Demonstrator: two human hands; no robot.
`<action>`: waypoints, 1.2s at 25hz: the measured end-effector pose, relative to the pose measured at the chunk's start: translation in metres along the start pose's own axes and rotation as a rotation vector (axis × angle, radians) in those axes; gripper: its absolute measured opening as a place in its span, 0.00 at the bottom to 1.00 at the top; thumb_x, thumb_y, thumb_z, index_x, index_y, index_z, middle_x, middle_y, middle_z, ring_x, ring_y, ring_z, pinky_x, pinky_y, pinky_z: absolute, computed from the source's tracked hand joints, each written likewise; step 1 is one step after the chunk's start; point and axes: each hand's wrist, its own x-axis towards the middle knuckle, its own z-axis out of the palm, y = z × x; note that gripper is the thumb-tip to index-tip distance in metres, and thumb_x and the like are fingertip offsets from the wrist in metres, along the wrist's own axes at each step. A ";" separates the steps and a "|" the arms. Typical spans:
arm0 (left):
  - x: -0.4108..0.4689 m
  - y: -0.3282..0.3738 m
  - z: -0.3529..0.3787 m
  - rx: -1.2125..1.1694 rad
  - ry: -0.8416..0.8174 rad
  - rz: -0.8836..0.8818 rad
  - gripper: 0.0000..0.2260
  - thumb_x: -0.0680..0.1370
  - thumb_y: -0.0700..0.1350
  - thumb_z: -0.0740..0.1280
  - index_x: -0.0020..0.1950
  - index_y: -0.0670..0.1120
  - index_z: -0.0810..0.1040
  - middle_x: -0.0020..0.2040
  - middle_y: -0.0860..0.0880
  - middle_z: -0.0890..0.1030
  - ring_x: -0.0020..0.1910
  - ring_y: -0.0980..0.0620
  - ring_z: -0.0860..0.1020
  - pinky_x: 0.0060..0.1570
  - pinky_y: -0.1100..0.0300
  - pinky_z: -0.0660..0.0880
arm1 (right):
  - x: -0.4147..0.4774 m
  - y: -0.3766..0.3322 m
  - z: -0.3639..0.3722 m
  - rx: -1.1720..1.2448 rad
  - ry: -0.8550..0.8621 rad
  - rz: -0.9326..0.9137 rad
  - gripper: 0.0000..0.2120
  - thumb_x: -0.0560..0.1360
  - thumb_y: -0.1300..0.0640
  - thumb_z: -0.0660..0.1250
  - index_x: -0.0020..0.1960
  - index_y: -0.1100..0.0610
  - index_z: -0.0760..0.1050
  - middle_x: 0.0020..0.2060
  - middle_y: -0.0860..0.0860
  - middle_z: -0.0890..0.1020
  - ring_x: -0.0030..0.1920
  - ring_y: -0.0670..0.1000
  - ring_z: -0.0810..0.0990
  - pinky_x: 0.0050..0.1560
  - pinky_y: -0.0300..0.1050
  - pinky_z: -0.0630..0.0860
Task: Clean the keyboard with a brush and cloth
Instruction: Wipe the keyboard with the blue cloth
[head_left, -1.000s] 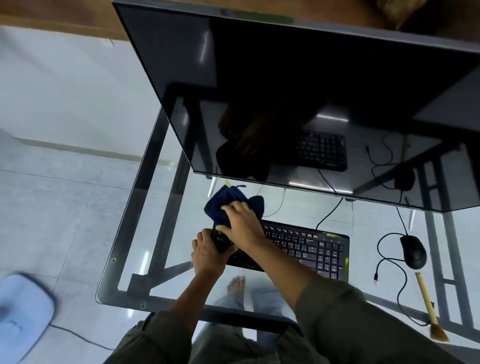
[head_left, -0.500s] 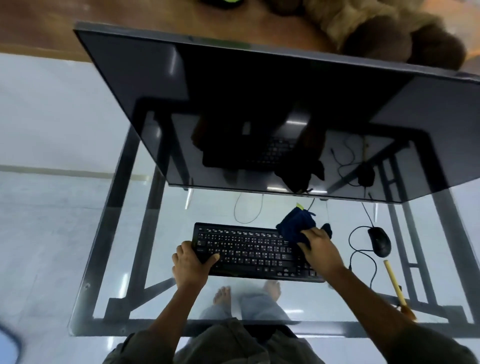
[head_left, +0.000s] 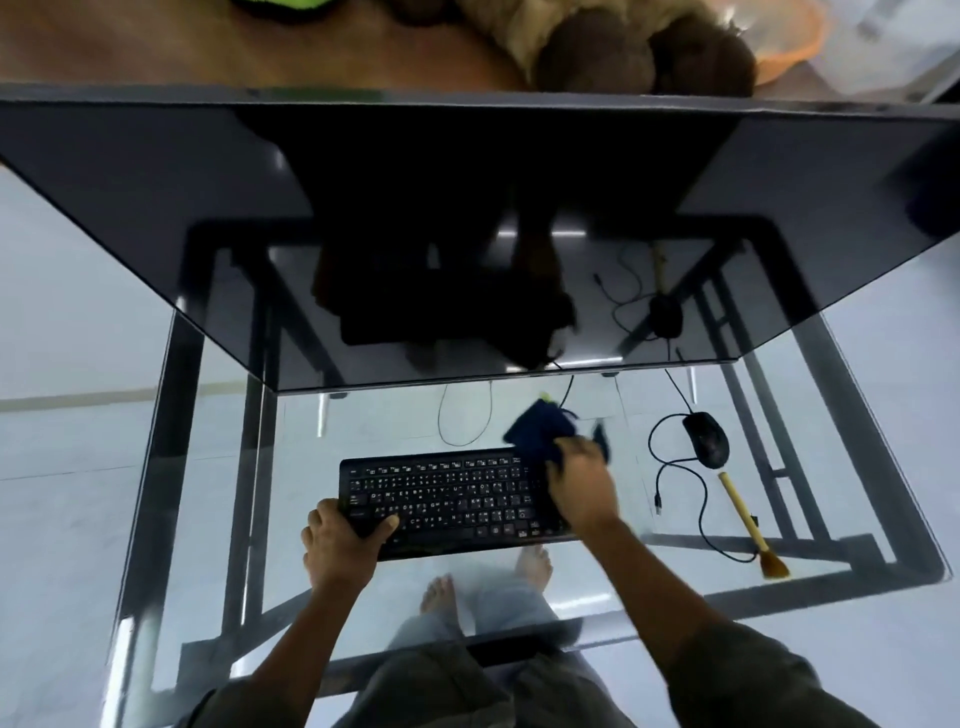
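Observation:
A black keyboard (head_left: 447, 499) lies flat on the glass desk (head_left: 857, 509) in front of me. My left hand (head_left: 340, 543) grips its front left corner, thumb over the keys. Over the keyboard's right end, my right hand (head_left: 579, 483) holds a dark blue cloth (head_left: 540, 428), which bunches up past the far right corner. A brush (head_left: 748, 525) with a yellow handle and brown bristles lies on the desk to the right, apart from both hands.
A large dark monitor (head_left: 467, 218) stands just behind the keyboard. A black mouse (head_left: 705, 438) with a looping cable sits right of the cloth. My bare feet and the metal desk frame show through the glass. Brown stuffed items lie beyond the monitor.
My right hand has swept the cloth from the keyboard's left end to its right end. My left hand has stayed on the left corner. The camera has swung left and tilted up.

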 end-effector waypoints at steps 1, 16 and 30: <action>0.000 0.001 0.000 -0.002 0.003 0.002 0.34 0.67 0.57 0.79 0.61 0.39 0.68 0.59 0.38 0.73 0.61 0.35 0.70 0.57 0.39 0.71 | 0.003 0.021 -0.011 0.009 0.030 0.089 0.16 0.79 0.58 0.64 0.67 0.58 0.72 0.63 0.59 0.76 0.63 0.59 0.76 0.61 0.53 0.76; -0.005 0.086 0.022 0.571 -0.160 0.758 0.37 0.79 0.62 0.60 0.82 0.48 0.49 0.82 0.45 0.50 0.81 0.44 0.45 0.79 0.43 0.44 | 0.005 -0.020 0.009 0.098 0.082 0.036 0.16 0.79 0.59 0.64 0.66 0.58 0.72 0.64 0.58 0.74 0.65 0.58 0.71 0.63 0.54 0.75; 0.002 0.093 0.054 0.717 -0.243 0.783 0.41 0.77 0.70 0.57 0.82 0.54 0.43 0.83 0.47 0.49 0.82 0.45 0.47 0.79 0.45 0.47 | -0.061 0.057 0.014 0.273 0.155 0.211 0.14 0.77 0.63 0.65 0.62 0.62 0.74 0.60 0.59 0.76 0.62 0.60 0.72 0.63 0.52 0.73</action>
